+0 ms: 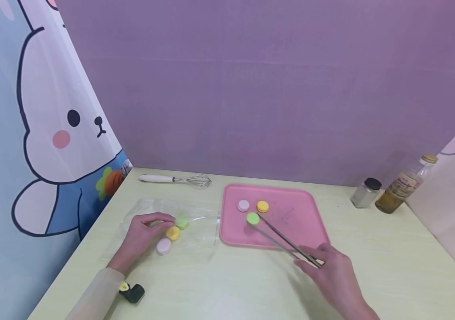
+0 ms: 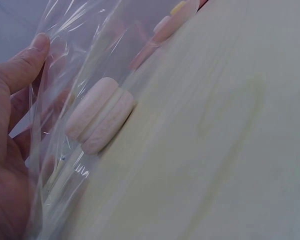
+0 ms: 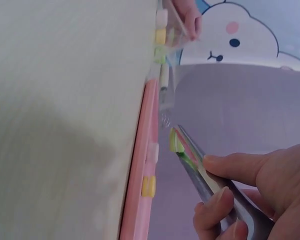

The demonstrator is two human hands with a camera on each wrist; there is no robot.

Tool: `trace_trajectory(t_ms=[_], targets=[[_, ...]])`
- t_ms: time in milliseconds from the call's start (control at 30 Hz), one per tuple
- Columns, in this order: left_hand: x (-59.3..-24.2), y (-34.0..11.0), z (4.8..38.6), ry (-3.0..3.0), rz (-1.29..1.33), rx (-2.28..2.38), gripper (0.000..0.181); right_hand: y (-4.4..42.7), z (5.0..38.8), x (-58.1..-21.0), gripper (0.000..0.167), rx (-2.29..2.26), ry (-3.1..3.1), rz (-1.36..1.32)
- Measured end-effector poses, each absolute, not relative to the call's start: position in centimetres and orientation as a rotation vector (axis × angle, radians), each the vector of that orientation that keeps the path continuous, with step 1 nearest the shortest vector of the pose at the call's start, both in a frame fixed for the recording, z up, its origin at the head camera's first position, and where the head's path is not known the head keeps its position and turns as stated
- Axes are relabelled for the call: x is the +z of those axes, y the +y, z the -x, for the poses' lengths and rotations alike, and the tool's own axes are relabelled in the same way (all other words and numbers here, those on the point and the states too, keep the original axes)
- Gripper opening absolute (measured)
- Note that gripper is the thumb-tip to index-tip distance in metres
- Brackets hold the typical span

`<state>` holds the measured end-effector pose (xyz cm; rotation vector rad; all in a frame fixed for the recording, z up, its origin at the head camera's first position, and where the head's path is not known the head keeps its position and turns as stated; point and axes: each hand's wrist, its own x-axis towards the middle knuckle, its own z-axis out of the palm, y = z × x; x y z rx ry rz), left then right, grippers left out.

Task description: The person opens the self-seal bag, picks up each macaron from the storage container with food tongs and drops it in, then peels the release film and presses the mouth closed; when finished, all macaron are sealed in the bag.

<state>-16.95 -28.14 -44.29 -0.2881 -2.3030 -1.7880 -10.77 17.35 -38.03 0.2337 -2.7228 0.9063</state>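
My right hand [image 1: 333, 271] grips metal tongs [image 1: 287, 240], and their tips pinch a green macaron [image 1: 253, 218]. In the right wrist view that macaron [image 3: 177, 140] hangs above the pink tray [image 1: 291, 191]. On the tray sit a pale pink macaron [image 1: 243, 205] and a yellow macaron [image 1: 262, 206]. Over to the left, my left hand [image 1: 147, 231] pinches the raised film of a clear plastic bag [image 2: 55, 95]. Inside or under that film lie a green macaron [image 1: 182, 222], a yellow macaron [image 1: 173, 233] and a pale pink macaron [image 2: 100, 115].
Behind the bag lies a whisk [image 1: 175, 179] with a white handle. A black-lidded jar [image 1: 365, 194] and a corked bottle [image 1: 405, 186] of brown liquid stand at the back right. Purple cloth [image 1: 251, 89] hangs behind the table [image 1: 231, 284].
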Motion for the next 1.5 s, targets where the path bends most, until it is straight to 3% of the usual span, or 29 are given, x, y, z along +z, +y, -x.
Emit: trace_trajectory(t_ms=[633, 1500], targets=[[-44.5, -28.3, 17.1, -2.300, 0.300, -1.792, 0.018, 11.2, 10.5, -38.7, 0.032, 1.093, -2.661, -0.635], [-44.3, -28.0, 17.0, -2.301, 0.336, -1.805, 0.018, 6.6, 12.3, -39.0, 0.031, 1.160, -2.783, -0.823]])
